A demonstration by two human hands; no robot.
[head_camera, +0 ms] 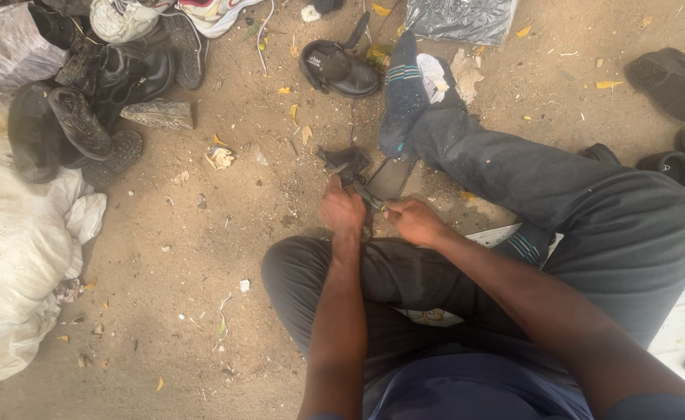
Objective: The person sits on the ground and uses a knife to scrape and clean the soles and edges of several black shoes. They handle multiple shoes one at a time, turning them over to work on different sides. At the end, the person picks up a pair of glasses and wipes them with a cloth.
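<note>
Hands (377, 214) gripping perhaps a dark shoe piece (348, 165), white sack (8, 264) nearby.

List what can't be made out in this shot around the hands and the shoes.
- Dark tool, head view: mostly covered by the left hand and right hand; its kind is unclear.
- Dark piece past the hands: too small and crumpled to identify.
- Shoe pile: upper shoes cut off by the top edge.
- White sack: cut off by the left edge.
</note>
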